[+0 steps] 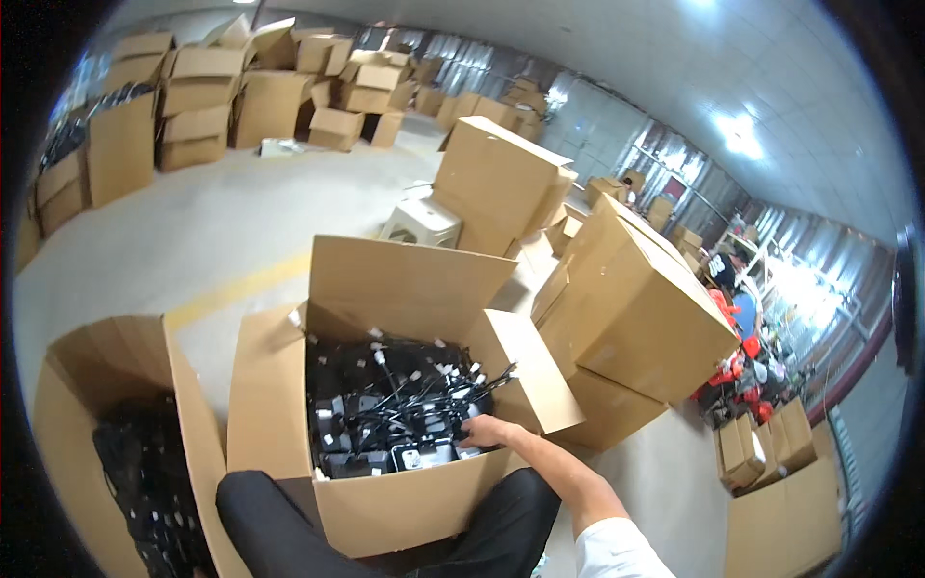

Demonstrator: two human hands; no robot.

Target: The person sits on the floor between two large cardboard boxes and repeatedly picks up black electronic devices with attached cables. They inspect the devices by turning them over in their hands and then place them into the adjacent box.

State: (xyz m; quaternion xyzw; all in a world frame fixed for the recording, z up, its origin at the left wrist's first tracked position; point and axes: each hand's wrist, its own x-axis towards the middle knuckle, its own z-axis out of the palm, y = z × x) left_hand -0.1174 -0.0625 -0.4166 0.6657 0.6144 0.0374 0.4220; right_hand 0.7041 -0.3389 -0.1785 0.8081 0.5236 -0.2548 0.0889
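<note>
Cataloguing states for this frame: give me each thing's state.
Centre box: open, holding items
Left box: open, holding black items
Black cables: tangled, white-tipped
Right hand: inside centre box, grip unclear
Left hand: out of view
Far boxes: stacked
Ceiling light: lit

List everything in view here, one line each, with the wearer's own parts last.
Open brown cardboard box: one, brown, before the person
Black plastic devices with thin cables: many, black with white plugs, inside it
Narrower open cardboard box: one, brown, left side
Small dark items: many, uncounted, black, inside the left box
Big closed cardboard box: one, brown, right, atop another
White stool-like object: one, white, beyond the front box
Background cardboard boxes: many, brown, far left
Co-worker: one, dark top, far right
Right hand: one, bare, at the devices
Left hand: out of view
</note>
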